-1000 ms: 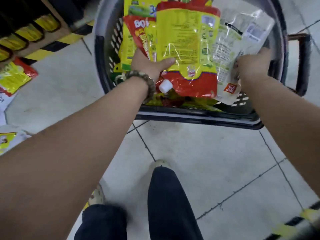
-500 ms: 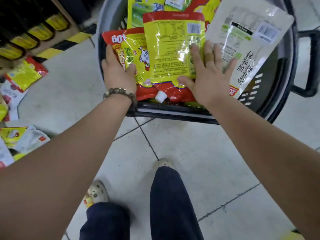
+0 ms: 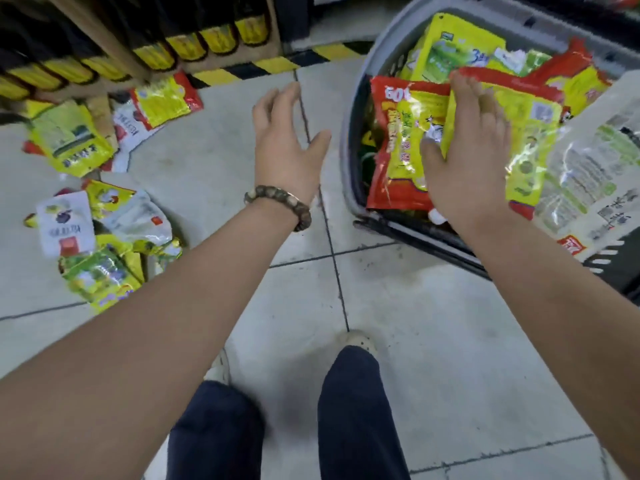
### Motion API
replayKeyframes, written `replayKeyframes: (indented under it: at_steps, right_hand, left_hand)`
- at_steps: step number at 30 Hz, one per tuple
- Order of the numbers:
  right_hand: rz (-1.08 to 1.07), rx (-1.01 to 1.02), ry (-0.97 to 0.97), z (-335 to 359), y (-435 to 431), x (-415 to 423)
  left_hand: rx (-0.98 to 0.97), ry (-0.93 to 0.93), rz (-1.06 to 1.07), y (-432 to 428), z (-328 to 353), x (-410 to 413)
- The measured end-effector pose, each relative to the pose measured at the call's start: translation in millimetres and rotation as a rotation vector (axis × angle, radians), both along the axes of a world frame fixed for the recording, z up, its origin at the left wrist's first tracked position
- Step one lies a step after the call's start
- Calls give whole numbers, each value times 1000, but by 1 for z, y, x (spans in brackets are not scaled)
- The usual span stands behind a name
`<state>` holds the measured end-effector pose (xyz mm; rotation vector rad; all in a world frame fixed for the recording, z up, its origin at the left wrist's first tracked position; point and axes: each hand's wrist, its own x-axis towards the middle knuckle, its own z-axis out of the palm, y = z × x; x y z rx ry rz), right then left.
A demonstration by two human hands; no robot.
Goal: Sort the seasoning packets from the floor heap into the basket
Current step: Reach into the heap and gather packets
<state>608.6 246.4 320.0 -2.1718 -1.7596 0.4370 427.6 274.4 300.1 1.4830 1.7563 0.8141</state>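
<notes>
Head view.

- My right hand (image 3: 467,168): fingers flat and apart, pressing the seasoning packets (image 3: 398,143) in the basket (image 3: 346,157), two o'clock.
- My left hand (image 3: 284,143): spread, holding nothing, twelve o'clock.
- Floor heap (image 3: 114,244): nine o'clock (plenty left).

Advice: level the stack before I reach. The basket's far side is cut off and the labels are blurred.
</notes>
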Motion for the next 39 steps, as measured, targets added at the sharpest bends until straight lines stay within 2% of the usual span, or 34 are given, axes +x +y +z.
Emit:
replayKeyframes:
  at_steps: [3,5,13,21,28,36,39]
  right_hand:
    - [171,75,116,10,22,-65]
    - [268,56,174,12,29,-113]
    - [582,-247,309,-39,4,-296]
    - [723,-475,220,-127,-19,-435]
    - [708,-497,237,-222,6,-510]
    - [730,-531,253,-331,20,-561]
    - [785,-551,114,-356,23,-581]
  left_hand:
    - [-23,-24,132,-11,1,-60]
    - [-56,-23,207,-22,-2,-104]
    - [-189,-2,540,-104,-29,-282]
    - [-298,-42,767,-171,-94,-408]
    - [-257,-52,819,-171,-186,-462]
    - [-128,-51,822,-131,-291,-495]
    - [-120,-16,775,-114,-318,-514]
